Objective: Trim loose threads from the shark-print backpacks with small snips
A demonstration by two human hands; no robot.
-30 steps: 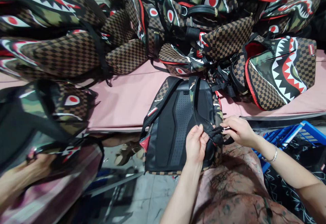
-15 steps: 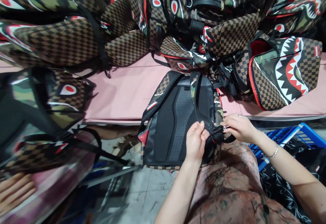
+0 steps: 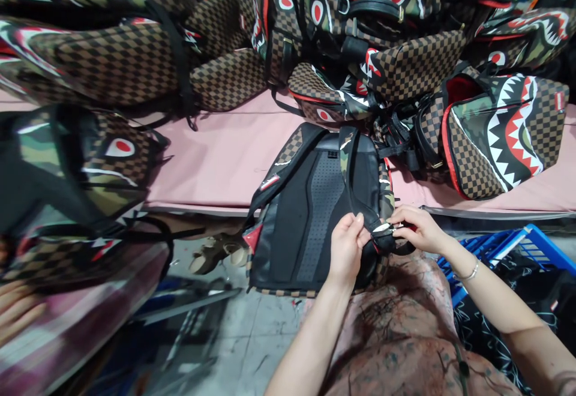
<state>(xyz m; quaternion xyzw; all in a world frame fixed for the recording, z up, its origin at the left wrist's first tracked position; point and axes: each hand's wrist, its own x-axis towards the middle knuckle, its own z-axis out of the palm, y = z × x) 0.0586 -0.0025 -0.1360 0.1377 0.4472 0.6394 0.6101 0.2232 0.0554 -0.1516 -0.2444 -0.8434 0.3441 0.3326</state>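
Note:
A backpack (image 3: 288, 228) rests with its black padded back facing up, its far end on the pink bench and its near end toward my lap. My left hand (image 3: 346, 246) is closed on the lower part of its right shoulder strap (image 3: 355, 186). Beside it, my right hand (image 3: 416, 228) pinches at the strap's lower end, next to a black webbing loop (image 3: 402, 249). A small pale, shiny piece (image 3: 381, 228) shows between the two hands; its kind is unclear. What the right fingertips grip is too small to make out.
Several checkered shark-mouth bags are heaped along the back of the pink bench (image 3: 216, 162); one bag (image 3: 499, 132) lies close on the right. A blue crate (image 3: 531, 240) stands low at right. At left, another person's hand (image 3: 20, 312) is near a bag (image 3: 112, 168).
My right hand has shifted slightly, and the pale shiny piece between my hands shows more. My left hand keeps its grip on the strap. The other person's hand at left has moved up.

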